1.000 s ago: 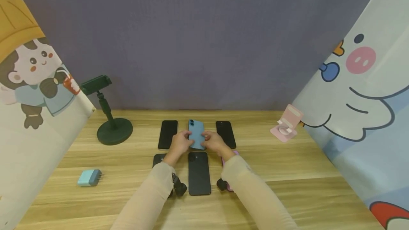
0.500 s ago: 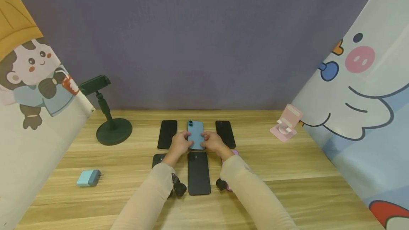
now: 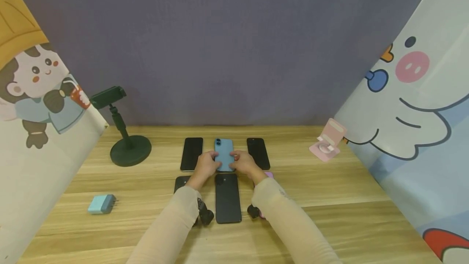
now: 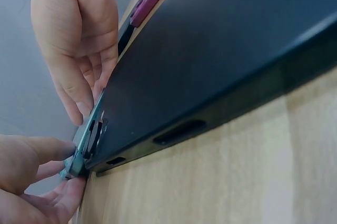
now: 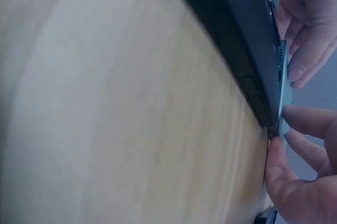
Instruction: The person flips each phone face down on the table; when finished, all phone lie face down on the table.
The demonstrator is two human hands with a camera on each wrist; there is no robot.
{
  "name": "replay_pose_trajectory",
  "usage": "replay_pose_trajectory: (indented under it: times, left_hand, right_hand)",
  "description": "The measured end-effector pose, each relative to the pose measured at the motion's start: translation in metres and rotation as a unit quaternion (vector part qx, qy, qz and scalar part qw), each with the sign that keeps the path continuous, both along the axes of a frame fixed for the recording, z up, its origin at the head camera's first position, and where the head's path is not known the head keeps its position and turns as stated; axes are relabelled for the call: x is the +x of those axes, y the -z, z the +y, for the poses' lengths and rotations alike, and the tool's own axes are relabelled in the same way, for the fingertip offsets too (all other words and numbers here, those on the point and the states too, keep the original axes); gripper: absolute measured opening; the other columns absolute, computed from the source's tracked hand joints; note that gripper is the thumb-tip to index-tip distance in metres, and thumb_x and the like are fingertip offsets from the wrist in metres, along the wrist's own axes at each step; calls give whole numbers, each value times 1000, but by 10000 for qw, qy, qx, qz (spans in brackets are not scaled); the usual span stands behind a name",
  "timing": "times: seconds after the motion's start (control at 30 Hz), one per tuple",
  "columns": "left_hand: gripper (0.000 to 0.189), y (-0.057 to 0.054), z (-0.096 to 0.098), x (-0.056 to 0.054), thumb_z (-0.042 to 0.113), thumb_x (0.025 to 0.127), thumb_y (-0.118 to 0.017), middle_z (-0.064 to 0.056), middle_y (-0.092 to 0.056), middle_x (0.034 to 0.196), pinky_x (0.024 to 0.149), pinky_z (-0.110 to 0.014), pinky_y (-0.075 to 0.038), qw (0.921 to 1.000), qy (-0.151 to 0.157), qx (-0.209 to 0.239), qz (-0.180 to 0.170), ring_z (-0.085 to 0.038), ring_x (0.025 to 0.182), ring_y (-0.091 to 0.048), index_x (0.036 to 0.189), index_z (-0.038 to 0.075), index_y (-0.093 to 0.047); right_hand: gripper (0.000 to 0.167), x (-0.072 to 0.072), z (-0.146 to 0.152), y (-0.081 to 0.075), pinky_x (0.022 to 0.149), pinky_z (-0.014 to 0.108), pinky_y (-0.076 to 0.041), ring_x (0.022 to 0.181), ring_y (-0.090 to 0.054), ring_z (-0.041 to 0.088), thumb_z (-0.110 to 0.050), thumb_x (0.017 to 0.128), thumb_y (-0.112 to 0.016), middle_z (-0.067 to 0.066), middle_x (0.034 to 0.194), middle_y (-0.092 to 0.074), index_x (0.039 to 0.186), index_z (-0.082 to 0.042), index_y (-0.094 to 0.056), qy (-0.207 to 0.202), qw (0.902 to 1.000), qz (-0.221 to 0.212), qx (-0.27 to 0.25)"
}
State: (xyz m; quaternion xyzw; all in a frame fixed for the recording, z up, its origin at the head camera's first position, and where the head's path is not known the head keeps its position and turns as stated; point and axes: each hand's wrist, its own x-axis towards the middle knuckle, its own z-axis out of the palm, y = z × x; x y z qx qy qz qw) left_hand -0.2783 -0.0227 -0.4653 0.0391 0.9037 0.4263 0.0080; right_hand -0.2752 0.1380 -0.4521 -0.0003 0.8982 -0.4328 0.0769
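A light blue phone [image 3: 224, 148] lies camera side up in the middle of the back row. My left hand [image 3: 206, 165] holds its left edge between thumb and fingers. On the opposite edge, my right hand [image 3: 246, 163] grips in the same way. Just in front lies a black phone [image 3: 228, 203], back up, its dark side large in the left wrist view. There, the blue phone's thin teal edge [image 4: 79, 158] shows between the fingers of the left hand [image 4: 26, 174]. The right wrist view shows the right hand [image 5: 310, 176] at the blue phone's edge [image 5: 285, 90].
Dark phones flank the blue one, left [image 3: 192, 154] and right [image 3: 258, 153]. A black phone [image 3: 181, 183] and a pink phone [image 3: 270, 174] are partly hidden under the forearms. Farther out stand a dark green stand [image 3: 128, 150], a blue charger [image 3: 101, 204] and a pink folding stand [image 3: 327, 144].
The blue phone, slightly tilted a second ago, now lies straight and flat in its row. Both hands have stayed at its edges; the whole view has shifted very slightly.
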Motion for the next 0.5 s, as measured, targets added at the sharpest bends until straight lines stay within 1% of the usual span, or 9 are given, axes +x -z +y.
replay_pose_trajectory:
  times: [0.27,0.4,0.5]
  left_hand:
    - [40,-4,1,4,7,82,-72,-23,-63,118,96,-46,-45,9994,20,-331,128,-39,115,-55,119,-5,-65]
    - [39,-4,2,4,8,82,-72,-24,-60,115,94,-46,-46,9985,79,-530,58,-40,111,-55,118,-5,-66]
    - [41,-3,0,4,8,82,-72,-24,-58,113,92,-45,-47,9982,214,-566,15,-38,108,-55,120,-6,-64]
  right_hand:
    - [46,1,-3,1,87,38,-48,104,-56,27,-6,84,-74,12,108,-62,129,-4,-62,28,9999,-13,112]
    - [47,1,-4,1,88,39,-48,105,-57,28,-7,83,-75,12,110,-63,129,-6,-63,43,9993,47,360]
    - [47,0,-4,-1,87,40,-49,104,-57,28,-7,83,-74,13,112,-62,129,-6,-63,9,9989,41,472]
